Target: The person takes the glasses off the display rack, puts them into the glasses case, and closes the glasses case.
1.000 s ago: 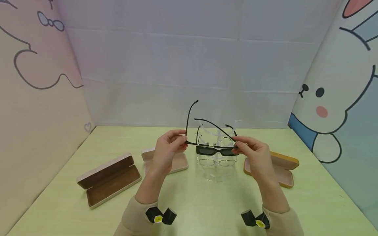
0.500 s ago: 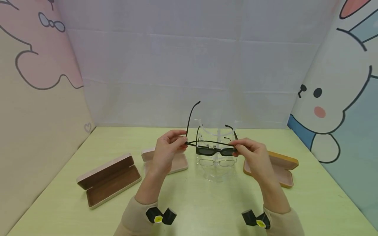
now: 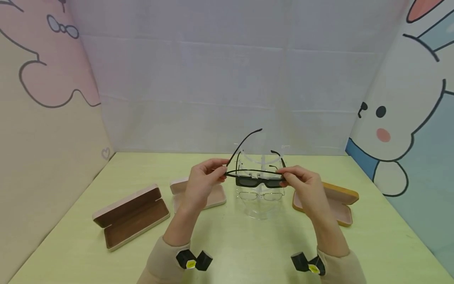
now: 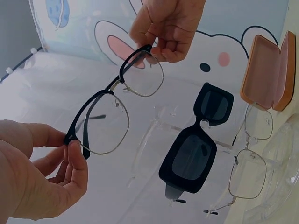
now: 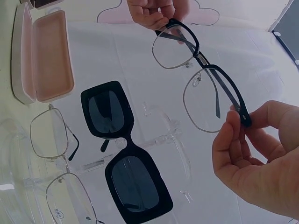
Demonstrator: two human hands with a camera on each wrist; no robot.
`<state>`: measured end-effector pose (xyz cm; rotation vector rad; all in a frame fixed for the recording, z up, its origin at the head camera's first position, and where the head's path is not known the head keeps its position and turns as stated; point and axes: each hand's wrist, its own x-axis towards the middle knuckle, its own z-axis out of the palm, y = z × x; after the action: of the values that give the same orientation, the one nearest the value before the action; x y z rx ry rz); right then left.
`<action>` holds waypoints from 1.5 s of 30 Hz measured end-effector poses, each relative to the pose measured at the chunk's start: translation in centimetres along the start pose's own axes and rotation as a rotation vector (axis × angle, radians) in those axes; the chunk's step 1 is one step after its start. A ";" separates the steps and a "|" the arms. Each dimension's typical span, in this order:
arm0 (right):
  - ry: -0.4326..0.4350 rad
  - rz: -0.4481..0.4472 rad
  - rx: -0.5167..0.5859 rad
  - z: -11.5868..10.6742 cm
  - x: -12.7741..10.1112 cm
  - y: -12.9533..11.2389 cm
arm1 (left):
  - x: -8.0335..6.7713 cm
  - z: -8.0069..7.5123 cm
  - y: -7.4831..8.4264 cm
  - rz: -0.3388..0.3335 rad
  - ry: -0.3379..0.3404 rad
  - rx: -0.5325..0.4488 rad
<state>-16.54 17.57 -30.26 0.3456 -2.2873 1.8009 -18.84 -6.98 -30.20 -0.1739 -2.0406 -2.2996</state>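
Observation:
A pair of black-browed eyeglasses [image 4: 83, 110] with clear lenses and thin metal lower rims is held between both hands. My left hand [image 3: 201, 184] pinches its left hinge end, where the left temple arm [image 3: 244, 139] angles up and inward. At the other hinge end, my right hand [image 3: 306, 186] pinches the frame; the right temple arm lies folded along the lenses. Behind and below hang black sunglasses [image 3: 248, 182] on a clear display stand [image 3: 263, 161]. Lower on that stand sit thin wire-rimmed glasses [image 3: 249, 195].
An open brown-lined glasses case [image 3: 138, 223] lies at left. A pale, pink-lined case [image 3: 216, 197] stands open behind my left hand. The open mustard case [image 3: 342, 213] is partly covered by my right hand. A white sheet [image 3: 227, 86] hangs behind the table.
The right temple arm has folded in against the frame. Then the left temple arm has swung inward to the right, and the left hand has shifted slightly right.

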 end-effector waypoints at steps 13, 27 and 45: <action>0.028 0.045 0.079 -0.2 0.1 0.0 | -0.4 0.2 -0.2 0.046 -0.067 0.217; 0.062 0.052 0.210 -0.5 0.2 -0.2 | -0.5 0.0 -0.1 0.068 -0.183 0.342; -0.001 0.035 0.033 -5.6 -1.4 1.0 | -0.4 3.1 -1.1 0.036 -0.255 0.238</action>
<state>-15.37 23.36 -30.35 0.3143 -2.2804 1.8570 -18.47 -3.81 -30.93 -0.5088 -2.3862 -2.0829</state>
